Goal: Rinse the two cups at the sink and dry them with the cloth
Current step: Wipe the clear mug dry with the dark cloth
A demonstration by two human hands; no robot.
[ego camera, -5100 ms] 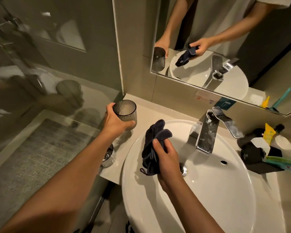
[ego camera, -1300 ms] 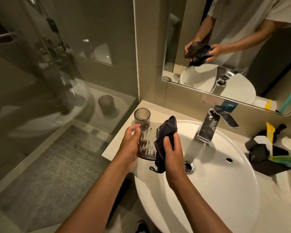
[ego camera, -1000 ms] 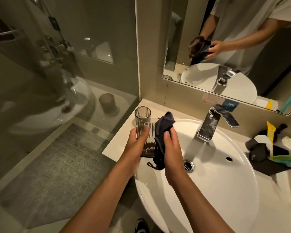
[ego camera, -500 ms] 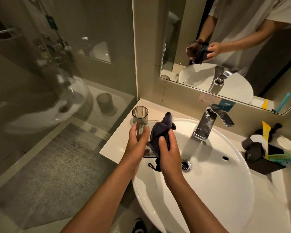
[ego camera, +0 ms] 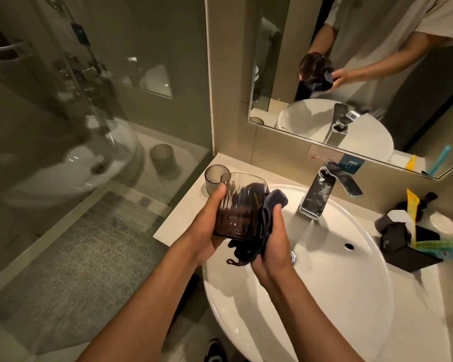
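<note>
Left hand (ego camera: 207,231) grips the second cup (ego camera: 239,207); right hand (ego camera: 272,241), gripping the cloth (ego camera: 268,205), has now pushed it inside, drying nearly complete.

Right hand (ego camera: 273,244) fingers behind dark cloth (ego camera: 268,205); drain (ego camera: 293,257) half-hidden.

The wide white ceramic basin (ego camera: 324,283) lies open right of the hands, bounded behind by the chrome faucet (ego camera: 315,194), while a small ribbed smoky glass cup (ego camera: 215,178) stands on the pale desk (ego camera: 183,218) strip beside the glass shower wall (ego camera: 89,126).
</note>
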